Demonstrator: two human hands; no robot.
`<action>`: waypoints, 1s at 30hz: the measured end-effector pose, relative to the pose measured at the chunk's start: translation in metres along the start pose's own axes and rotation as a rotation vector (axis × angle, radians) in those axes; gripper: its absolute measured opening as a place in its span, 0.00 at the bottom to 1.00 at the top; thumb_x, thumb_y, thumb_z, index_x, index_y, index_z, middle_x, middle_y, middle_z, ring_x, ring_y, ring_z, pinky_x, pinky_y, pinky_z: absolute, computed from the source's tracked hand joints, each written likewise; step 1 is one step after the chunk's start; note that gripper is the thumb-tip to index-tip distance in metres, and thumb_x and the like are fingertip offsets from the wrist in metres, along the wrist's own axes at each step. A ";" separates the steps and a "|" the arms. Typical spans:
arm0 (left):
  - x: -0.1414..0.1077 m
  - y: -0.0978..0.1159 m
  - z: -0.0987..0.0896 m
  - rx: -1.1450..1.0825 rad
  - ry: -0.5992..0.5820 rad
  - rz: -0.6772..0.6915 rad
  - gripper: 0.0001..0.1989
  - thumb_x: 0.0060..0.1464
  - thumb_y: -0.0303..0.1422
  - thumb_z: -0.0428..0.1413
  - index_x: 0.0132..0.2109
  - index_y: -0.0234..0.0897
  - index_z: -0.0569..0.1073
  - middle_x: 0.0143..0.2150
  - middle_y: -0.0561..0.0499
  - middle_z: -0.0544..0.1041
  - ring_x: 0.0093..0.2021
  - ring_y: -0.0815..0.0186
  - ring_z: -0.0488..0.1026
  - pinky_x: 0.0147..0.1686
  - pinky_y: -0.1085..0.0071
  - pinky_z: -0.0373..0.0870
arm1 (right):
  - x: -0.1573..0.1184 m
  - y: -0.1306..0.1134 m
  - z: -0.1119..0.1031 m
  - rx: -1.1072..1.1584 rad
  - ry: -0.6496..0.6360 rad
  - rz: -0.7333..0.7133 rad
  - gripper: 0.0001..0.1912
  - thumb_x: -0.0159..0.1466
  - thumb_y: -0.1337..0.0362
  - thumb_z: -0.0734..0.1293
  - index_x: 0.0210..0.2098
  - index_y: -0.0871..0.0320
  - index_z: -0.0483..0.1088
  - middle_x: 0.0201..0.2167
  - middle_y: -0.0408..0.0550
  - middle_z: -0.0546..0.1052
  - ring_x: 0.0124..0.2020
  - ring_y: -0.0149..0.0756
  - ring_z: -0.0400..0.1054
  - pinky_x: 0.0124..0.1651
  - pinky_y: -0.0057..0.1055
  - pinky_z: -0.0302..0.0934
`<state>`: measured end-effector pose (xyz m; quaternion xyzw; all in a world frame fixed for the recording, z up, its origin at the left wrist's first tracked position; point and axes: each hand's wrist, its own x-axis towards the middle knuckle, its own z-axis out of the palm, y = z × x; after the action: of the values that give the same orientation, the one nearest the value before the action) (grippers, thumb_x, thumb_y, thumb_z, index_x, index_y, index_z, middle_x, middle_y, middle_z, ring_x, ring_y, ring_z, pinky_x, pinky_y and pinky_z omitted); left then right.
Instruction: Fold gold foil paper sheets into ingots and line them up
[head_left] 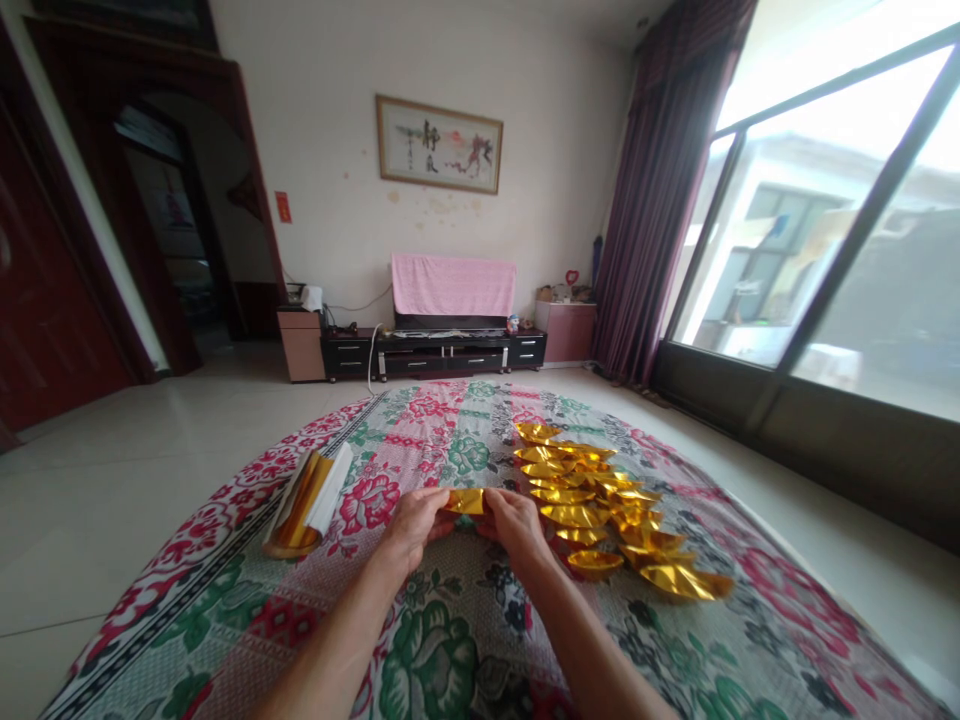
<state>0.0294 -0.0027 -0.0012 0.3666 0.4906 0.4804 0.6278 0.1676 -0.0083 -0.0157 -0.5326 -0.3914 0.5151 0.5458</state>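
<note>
Two forearms (341, 632) of mine, both bare, stretch forward over a flowered cloth (427, 650). At their ends, my left hand (414, 525) and my right hand (516, 525) hold one piece of gold foil (466, 501) between them, out in front of me above the cloth. Each hand is pinched on its own end, thumb uppermost, so only the shiny middle shows; the fingers underneath are mostly hidden from me.

To the right of my hands sit the gold boats (576, 516), shaped with pointed ends, in two rough columns. I count seven in the column nearer me; the farther column overlaps too much for a sure number, though the whole lot comes to roughly fourteen. The nearest of these, at the column's end, looks the widest.

Left of my hands lies one bundle, well apart from the boats: gold sheets (304, 498) curled up with white paper (330, 490) along the side. I cannot count the sheets.

Across the floor stands one low black stand (412, 364), its drawers closed, so I cannot tell what they contain. One pink cover (454, 285) drapes a wide flat shape on top.
</note>
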 end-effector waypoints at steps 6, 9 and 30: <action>0.001 0.002 -0.003 0.010 -0.016 -0.027 0.19 0.43 0.34 0.59 0.44 0.31 0.74 0.33 0.44 0.78 0.30 0.65 0.74 0.29 0.72 0.67 | -0.001 0.001 0.000 -0.035 -0.013 -0.024 0.19 0.49 0.52 0.63 0.29 0.62 0.73 0.23 0.45 0.74 0.26 0.35 0.70 0.26 0.24 0.63; 0.000 0.002 -0.004 0.018 -0.014 -0.033 0.20 0.44 0.34 0.58 0.46 0.30 0.73 0.33 0.44 0.78 0.29 0.65 0.74 0.29 0.72 0.66 | -0.002 0.002 0.000 -0.054 -0.017 -0.022 0.19 0.49 0.52 0.63 0.29 0.62 0.73 0.23 0.45 0.74 0.26 0.34 0.70 0.26 0.24 0.63; 0.002 -0.003 -0.001 0.083 0.004 0.004 0.16 0.44 0.34 0.58 0.42 0.31 0.76 0.36 0.43 0.78 0.32 0.65 0.73 0.29 0.72 0.66 | 0.001 0.009 0.000 -0.162 0.021 -0.113 0.20 0.51 0.52 0.62 0.28 0.64 0.74 0.18 0.42 0.70 0.22 0.32 0.66 0.23 0.24 0.61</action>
<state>0.0292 -0.0012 -0.0047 0.3925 0.5107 0.4615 0.6100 0.1659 -0.0083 -0.0247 -0.5572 -0.4556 0.4445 0.5333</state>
